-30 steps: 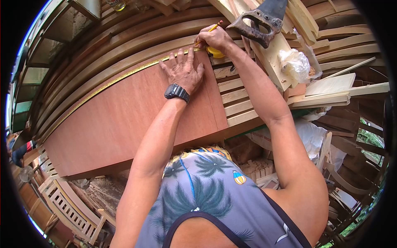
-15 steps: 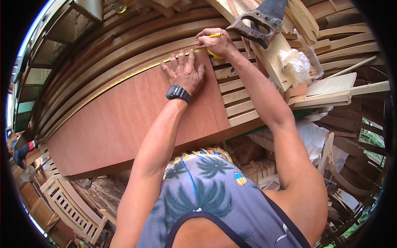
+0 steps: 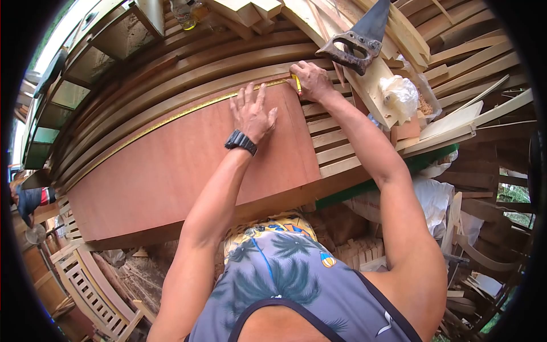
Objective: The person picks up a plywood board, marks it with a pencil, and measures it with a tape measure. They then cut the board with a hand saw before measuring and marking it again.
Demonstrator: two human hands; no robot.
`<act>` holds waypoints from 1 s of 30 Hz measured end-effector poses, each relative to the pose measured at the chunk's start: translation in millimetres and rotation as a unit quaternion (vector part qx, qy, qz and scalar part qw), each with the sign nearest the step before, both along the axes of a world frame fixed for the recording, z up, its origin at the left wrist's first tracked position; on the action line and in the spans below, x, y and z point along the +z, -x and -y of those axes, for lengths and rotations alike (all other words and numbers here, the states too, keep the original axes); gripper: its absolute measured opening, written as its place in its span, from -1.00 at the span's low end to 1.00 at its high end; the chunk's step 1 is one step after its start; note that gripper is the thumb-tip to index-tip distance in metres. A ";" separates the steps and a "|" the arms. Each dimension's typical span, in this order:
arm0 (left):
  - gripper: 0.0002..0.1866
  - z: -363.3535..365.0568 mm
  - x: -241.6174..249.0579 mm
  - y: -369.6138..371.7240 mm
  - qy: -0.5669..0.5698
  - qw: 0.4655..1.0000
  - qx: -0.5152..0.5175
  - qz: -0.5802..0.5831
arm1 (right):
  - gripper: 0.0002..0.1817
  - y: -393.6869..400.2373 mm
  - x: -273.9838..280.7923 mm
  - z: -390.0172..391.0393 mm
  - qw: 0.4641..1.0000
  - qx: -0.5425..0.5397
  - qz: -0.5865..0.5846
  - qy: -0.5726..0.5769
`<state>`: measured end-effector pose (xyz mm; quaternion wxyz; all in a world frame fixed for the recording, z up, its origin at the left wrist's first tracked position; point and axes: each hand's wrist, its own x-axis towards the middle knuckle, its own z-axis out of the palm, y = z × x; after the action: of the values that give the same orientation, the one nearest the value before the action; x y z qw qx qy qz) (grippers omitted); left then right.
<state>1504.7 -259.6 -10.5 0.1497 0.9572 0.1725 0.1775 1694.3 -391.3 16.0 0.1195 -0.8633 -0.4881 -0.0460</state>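
A reddish-brown wooden panel (image 3: 154, 171) lies across a bench of light slats. Along its far edge runs a yellow tape measure blade (image 3: 171, 116). My left hand (image 3: 254, 117), wearing a black watch on the wrist, rests flat on the panel with fingers spread, their tips near the blade. At the panel's far right corner, my right hand (image 3: 312, 82) is closed round a yellow pencil (image 3: 297, 85), which points down towards the board. The tape's case does not show clearly; the right hand may hide it.
A handsaw (image 3: 358, 47) lies on light planks beyond my right hand. Near it sits a crumpled clear plastic bag (image 3: 399, 96). Curved wooden strips (image 3: 171, 74) are stacked behind the panel. A slatted wooden piece (image 3: 91, 285) stands at lower left. Another person (image 3: 29, 199) is at far left.
My right hand has turned, tilting the pencil from nearly level to pointing down. The left hand has stayed spread on the panel, its fingers slightly lower relative to the tape. The camera view has shifted.
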 end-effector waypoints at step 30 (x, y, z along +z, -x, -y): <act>-0.64 -405.7 25.8 534.6 0.740 0.467 0.014 0.484 | -0.50 423.5 53.3 -77.6 0.978 -0.054 -0.196 -0.045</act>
<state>970.2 146.1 15.4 0.8593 0.2484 0.1526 0.4202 1270.8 -313.7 69.3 0.2483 -0.8747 -0.4050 0.0956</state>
